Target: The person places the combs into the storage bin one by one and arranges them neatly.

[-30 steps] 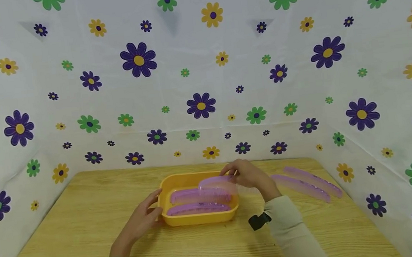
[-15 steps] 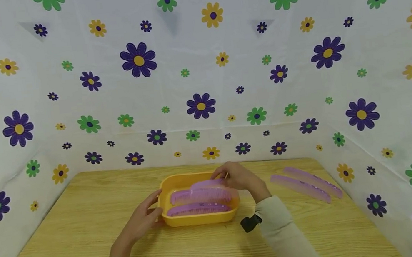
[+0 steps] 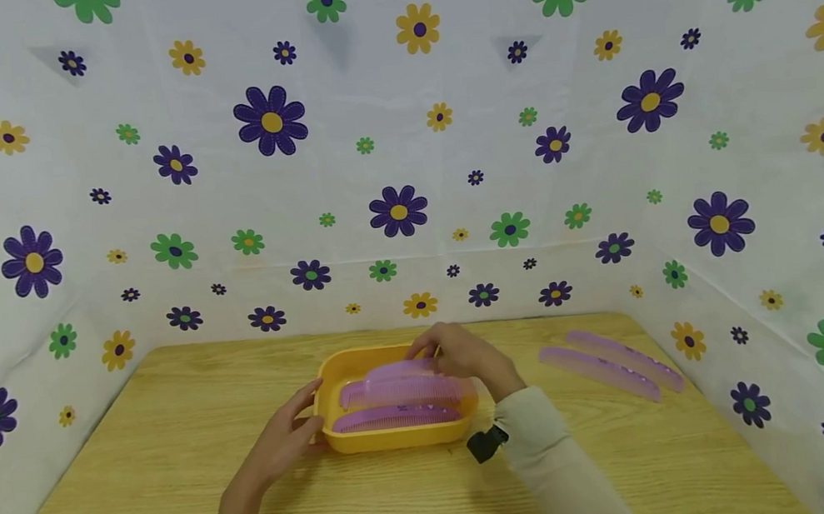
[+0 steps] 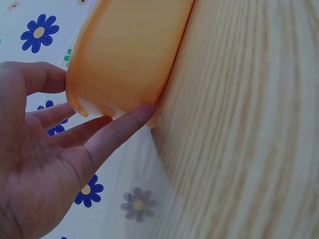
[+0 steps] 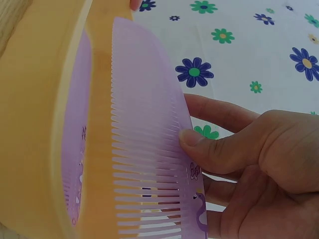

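A yellow plastic tub [image 3: 401, 439] stands on the table. My left hand [image 3: 284, 438] holds its left end; in the left wrist view, the fingertips and thumb [image 4: 122, 132] touch the tub's outer wall and rim. Between thumb and fingers, my right hand [image 3: 463, 354] pinches a translucent purple comb [image 5: 149, 94] by its spine near the printed end. That comb is over the tub, its teeth facing down toward the near side. Inside lie a purple comb [image 3: 394, 417] along the near wall and another purple comb [image 3: 353, 395] behind it, partly covered by the held one.
Two more purple combs, a nearer comb [image 3: 601, 373] and a farther comb [image 3: 628, 358], lie slanted side by side on the wooden table [image 3: 378, 503] to the right. A white flowered cloth [image 3: 342, 164] walls the table at the back and sides.
My right hand has moved left with the comb, bringing it farther over the tub and the combs inside. The left hand stays at the tub's left end.
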Motion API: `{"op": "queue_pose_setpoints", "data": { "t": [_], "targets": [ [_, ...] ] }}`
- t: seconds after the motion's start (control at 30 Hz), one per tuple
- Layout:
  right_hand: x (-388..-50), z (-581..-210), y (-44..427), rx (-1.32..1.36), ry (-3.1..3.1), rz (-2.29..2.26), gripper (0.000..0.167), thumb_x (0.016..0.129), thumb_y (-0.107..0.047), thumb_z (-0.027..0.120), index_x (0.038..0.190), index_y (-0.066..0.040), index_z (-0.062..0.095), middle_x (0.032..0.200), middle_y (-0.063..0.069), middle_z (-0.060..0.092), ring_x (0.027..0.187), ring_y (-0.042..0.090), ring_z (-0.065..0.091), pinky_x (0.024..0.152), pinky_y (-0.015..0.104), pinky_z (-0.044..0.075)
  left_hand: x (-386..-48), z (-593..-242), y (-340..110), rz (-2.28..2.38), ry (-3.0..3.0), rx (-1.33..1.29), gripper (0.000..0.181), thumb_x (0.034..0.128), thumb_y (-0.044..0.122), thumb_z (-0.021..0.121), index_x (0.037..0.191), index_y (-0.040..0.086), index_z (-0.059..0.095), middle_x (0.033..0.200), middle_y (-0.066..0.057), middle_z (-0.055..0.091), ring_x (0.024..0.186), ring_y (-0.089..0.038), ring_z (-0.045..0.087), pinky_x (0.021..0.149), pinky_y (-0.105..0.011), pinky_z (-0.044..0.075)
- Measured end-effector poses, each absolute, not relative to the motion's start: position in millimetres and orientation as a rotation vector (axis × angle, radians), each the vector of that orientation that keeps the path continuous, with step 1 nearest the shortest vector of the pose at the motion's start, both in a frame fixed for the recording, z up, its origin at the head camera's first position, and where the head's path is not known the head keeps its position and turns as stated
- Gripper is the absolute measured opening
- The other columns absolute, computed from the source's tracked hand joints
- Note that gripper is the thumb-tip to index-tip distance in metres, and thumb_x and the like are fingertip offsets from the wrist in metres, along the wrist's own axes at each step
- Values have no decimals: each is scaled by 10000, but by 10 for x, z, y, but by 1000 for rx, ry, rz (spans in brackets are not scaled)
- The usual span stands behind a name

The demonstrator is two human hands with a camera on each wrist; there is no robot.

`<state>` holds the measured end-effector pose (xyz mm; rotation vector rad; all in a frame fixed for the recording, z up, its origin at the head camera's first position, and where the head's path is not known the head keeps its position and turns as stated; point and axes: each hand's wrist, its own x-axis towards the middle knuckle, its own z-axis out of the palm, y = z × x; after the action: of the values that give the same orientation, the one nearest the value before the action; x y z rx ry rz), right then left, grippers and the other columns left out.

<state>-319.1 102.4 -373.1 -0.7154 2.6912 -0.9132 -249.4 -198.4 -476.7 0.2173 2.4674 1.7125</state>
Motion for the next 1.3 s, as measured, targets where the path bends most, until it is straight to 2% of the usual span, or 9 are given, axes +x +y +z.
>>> {"op": "queue_pose_setpoints", "data": {
  "t": [0.43,0.63,0.83,1.3],
  "targets": [
    [-3167,-3740,849,-687,2679,-907,513,859,204,539,1139,-135,803,1165,99,716,1034,237,590,997,419,582,-2485,-4764,-2001,1740,2436,271,633,1054,109,505,1637,102,258,1627,-299,322,1362,-495,541,900,-463,639],
    [-3165,-3764,785,-756,2673,-907,521,854,217,509,1144,-103,799,1174,109,727,1033,247,601,971,406,580,-2494,-4773,-2014,1756,2420,292,628,1058,105,500,1636,90,254,1630,-310,308,1365,-503,533,897,-466,639],
    [-3179,-3787,727,-843,2674,-888,508,851,228,499,1145,-64,793,1180,132,735,1049,267,616,1002,439,576,-2485,-4762,-2016,1750,2421,301,633,1055,112,507,1633,79,251,1631,-317,300,1362,-509,534,899,-475,637],
    [-3206,-3868,630,-867,2658,-840,535,844,241,472,1144,-63,792,1167,126,730,1019,248,617,937,387,595,-2491,-4770,-2029,1757,2420,314,637,1054,123,513,1633,79,250,1629,-311,309,1359,-506,539,893,-477,639]
  ]
}}
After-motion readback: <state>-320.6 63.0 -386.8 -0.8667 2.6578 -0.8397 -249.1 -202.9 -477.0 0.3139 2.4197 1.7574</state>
